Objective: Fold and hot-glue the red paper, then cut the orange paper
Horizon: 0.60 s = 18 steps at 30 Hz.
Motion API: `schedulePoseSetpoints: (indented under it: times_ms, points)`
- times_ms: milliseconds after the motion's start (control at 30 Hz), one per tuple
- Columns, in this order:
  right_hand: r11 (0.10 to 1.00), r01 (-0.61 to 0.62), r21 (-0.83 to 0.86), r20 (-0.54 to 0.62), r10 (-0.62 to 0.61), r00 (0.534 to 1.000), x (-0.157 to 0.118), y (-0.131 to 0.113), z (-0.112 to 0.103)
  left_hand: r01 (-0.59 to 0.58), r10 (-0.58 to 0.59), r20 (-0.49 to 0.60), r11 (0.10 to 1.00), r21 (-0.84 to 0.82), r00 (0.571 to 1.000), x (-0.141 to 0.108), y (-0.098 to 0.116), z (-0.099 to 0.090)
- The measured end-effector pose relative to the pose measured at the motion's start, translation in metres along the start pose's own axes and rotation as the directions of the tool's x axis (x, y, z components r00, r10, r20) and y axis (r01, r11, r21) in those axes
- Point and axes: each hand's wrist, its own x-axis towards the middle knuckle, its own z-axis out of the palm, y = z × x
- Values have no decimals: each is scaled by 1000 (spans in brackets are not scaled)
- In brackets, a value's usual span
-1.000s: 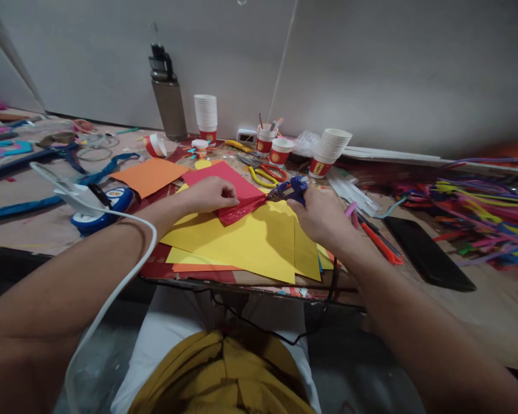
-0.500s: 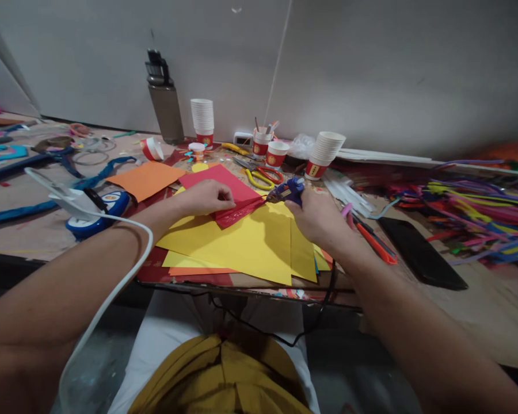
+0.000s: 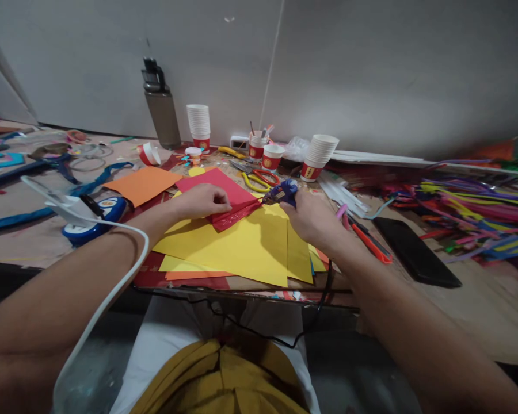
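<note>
The right hand [image 3: 315, 218], its fingers closed around the handle of a blue glue gun [image 3: 287, 191], points the dark nozzle toward the left hand's side, with the tip at or just beside the right end of a glossy, wrinkled red strip [image 3: 231, 219]. This strip lies along the near edge of a red sheet [image 3: 218, 183], which rests on overlapping yellow sheets [image 3: 242, 253]. The left hand [image 3: 198, 201] lies over the red sheet, fingers loosely curled and thumb near the forefinger; whether it pinches anything cannot be told. Good execution, as judged here, calls for light, even pressure on the trigger, a steady nozzle angle and a slow, uniform pass, so that the bead stays thin. The left hand best steadies the red sheet away from the tip, since fresh glue may burn and the wrinkled strip may shift or pucker. The black cord [image 3: 328, 287], hanging over the table edge, needs slack, lest it tug the gun sideways.
</note>
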Motion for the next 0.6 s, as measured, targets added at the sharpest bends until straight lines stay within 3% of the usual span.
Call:
schedulePoseSetpoints:
  times_ms: [200,333,400,533,600]
  points:
    - [997,-16,81,-1,16,1000,-1,11,-3,-17,18,11,999,-27,1000,0,-2,0]
    - [918,-89,387,28,85,996,4,22,-1,-12,12,13,1000,-8,1000,-1,1,0]
    - [776,-133,617,65,118,991,7,28,0,-17,17,8,1000,7,1000,-3,3,0]
    - [342,-180,922,120,188,975,16,42,-2,-133,133,58,991,-17,989,-7,7,-2]
    - [279,-213,936,126,299,946,24,50,-1,-213,220,137,975,-64,966,-9,10,-5]
